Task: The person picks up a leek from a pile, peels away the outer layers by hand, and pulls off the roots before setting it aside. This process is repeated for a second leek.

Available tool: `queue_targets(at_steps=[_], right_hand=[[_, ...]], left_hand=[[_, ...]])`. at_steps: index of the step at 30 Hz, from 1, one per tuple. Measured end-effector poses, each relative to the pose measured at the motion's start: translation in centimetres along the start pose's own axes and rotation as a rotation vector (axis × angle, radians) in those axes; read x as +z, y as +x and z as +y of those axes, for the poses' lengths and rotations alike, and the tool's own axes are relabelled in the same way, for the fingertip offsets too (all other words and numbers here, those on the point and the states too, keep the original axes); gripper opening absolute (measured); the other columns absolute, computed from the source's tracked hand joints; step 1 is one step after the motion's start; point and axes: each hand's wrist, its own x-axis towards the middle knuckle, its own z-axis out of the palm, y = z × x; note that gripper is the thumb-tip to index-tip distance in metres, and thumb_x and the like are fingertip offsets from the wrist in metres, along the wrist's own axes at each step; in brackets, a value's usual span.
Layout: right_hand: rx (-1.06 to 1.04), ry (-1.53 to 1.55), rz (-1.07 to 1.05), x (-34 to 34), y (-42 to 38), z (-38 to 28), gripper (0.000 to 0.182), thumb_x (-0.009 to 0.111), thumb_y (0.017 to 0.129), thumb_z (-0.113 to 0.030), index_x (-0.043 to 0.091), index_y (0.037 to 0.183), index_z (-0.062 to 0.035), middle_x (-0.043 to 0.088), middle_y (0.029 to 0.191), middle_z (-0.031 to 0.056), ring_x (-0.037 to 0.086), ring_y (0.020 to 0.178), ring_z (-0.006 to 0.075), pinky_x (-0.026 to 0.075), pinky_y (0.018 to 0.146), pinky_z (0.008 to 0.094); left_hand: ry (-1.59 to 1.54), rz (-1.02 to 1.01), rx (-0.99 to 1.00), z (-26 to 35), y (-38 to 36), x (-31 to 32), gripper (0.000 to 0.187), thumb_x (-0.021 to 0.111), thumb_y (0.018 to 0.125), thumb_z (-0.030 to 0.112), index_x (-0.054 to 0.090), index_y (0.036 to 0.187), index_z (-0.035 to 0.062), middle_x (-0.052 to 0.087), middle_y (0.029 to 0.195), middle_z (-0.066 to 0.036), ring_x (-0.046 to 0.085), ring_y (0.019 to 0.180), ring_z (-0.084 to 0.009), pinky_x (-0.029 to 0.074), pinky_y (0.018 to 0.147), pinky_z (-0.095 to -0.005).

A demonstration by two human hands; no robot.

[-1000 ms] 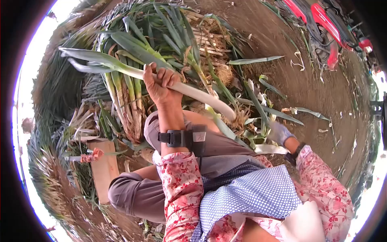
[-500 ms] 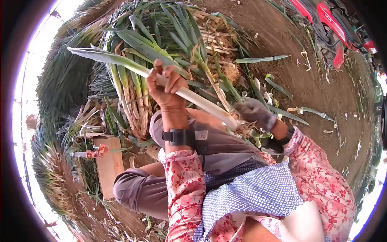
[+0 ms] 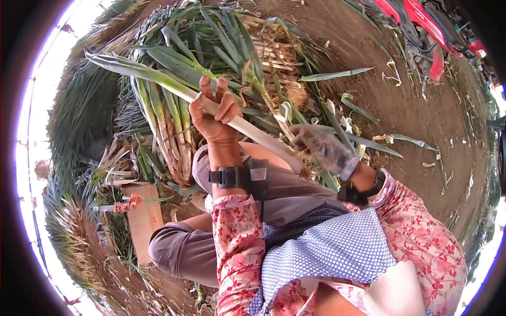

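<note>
My bare left hand (image 3: 217, 113) is wrapped round the white shaft of a long leek (image 3: 258, 136). The leek slants across my lap, with its green leaves pointing to the upper left and its roots (image 3: 308, 167) at the lower right. My right hand (image 3: 324, 147), in a dirty grey glove, is just above the root end, its fingers drawn together. What they pinch, if anything, is hidden. A pale curled strip (image 3: 286, 112) shows just beyond the gloved fingertips. Behind the held leek lie several other leeks (image 3: 163, 121).
A large heap of leeks (image 3: 79, 100) fills the left side. A knife with a wrapped red handle (image 3: 129, 203) lies by a cardboard piece (image 3: 145, 224). Cut leaves (image 3: 337, 74) litter the soil at right. A red machine (image 3: 421, 21) stands at the upper right.
My gloved right hand has moved up and left, away from the roots along the shaft. My left hand keeps its grip on the leek, which has shifted slightly left.
</note>
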Motion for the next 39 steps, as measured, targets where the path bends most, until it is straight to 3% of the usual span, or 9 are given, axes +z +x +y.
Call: queue_targets(at_steps=[5,9,13,17,22,29,30,33,39], right_hand=[[-0.030,-0.287,-0.015,3.2,1.0,-0.5,0.032,0.052,0.087,-0.030,0.054,0.104,-0.0034,0.061,0.078,0.0087,0.059,0.071,0.0213,0.046,0.063,0.0331],[-0.227,-0.654,0.222,3.4,2.8,0.3,0.032,0.057,0.083,-0.034,0.057,0.092,-0.0033,0.059,0.066,0.0150,0.058,0.061,0.0337,0.043,0.052,0.0394],[-0.378,-0.731,0.317,3.4,3.8,1.4,0.031,0.057,0.082,-0.034,0.059,0.085,-0.0039,0.058,0.068,0.0200,0.057,0.064,0.0370,0.044,0.052,0.0424],[-0.481,-0.819,0.314,3.0,4.5,0.7,0.027,0.056,0.083,-0.031,0.059,0.086,-0.0040,0.058,0.071,0.0189,0.057,0.064,0.0369,0.044,0.052,0.0421],[-0.519,-0.853,0.288,2.5,5.4,0.3,0.021,0.055,0.083,-0.021,0.060,0.093,-0.0029,0.058,0.073,0.0192,0.057,0.066,0.0367,0.045,0.054,0.0408],[-0.397,-0.629,0.179,1.5,6.8,-0.8,0.018,0.043,0.084,-0.013,0.057,0.087,-0.0018,0.055,0.068,0.0190,0.054,0.061,0.0346,0.044,0.057,0.0370],[-0.349,-0.534,0.191,1.6,6.9,-0.6,0.021,0.040,0.085,-0.014,0.056,0.087,-0.0012,0.054,0.067,0.0168,0.050,0.058,0.0292,0.043,0.059,0.0345],[-0.371,-0.527,0.248,1.6,6.9,-0.6,0.025,0.044,0.088,-0.020,0.059,0.092,-0.0013,0.059,0.081,0.0208,0.057,0.075,0.0365,0.044,0.065,0.0395],[-0.087,-0.027,-0.180,0.4,6.1,-0.9,0.039,0.051,0.087,-0.039,0.062,0.093,-0.0028,0.055,0.065,0.0013,0.050,0.059,0.0077,0.040,0.054,0.0229]], left_hand=[[0.059,0.122,0.076,0.1,0.0,0.3,0.039,0.054,0.081,0.027,0.050,0.117,0.0133,0.057,0.104,-0.012,0.039,0.046,-0.0068,0.036,0.040,-0.0176],[0.258,0.994,0.233,-1.2,0.6,0.3,0.046,0.049,0.083,0.053,0.046,0.105,0.0129,0.057,0.090,-0.008,0.046,0.056,-0.0148,0.041,0.051,-0.0271],[0.168,1.095,0.212,-1.0,0.5,-0.7,0.043,0.041,0.086,0.054,0.043,0.099,0.0128,0.052,0.085,-0.009,0.047,0.063,-0.0195,0.042,0.053,-0.0299],[0.163,1.045,0.225,-0.8,0.2,0.0,0.044,0.039,0.088,0.052,0.042,0.100,0.0096,0.051,0.084,-0.011,0.048,0.066,-0.0215,0.044,0.055,-0.0332],[0.295,1.067,0.185,-1.2,-0.5,-0.7,0.031,0.050,0.089,0.019,0.042,0.105,-0.0064,0.054,0.096,-0.016,0.060,0.085,-0.0283,0.053,0.078,-0.0407],[0.356,0.883,0.345,-0.8,-0.9,-1.0,0.026,0.048,0.089,0.014,0.043,0.110,-0.0003,0.054,0.099,-0.014,0.057,0.093,-0.0276,0.051,0.082,-0.0381],[0.342,0.834,0.346,-0.7,-1.1,-1.0,0.025,0.048,0.089,0.013,0.043,0.110,0.0009,0.054,0.100,-0.014,0.057,0.094,-0.0278,0.051,0.083,-0.0386],[0.310,0.716,0.348,-0.4,-1.3,-1.1,0.025,0.049,0.089,0.012,0.043,0.112,0.0036,0.053,0.104,-0.014,0.056,0.096,-0.0284,0.049,0.086,-0.0402],[0.158,0.709,0.348,0.0,-0.9,-1.0,0.030,0.045,0.091,0.021,0.041,0.115,0.0042,0.052,0.109,-0.015,0.053,0.103,-0.0296,0.044,0.091,-0.0427]])
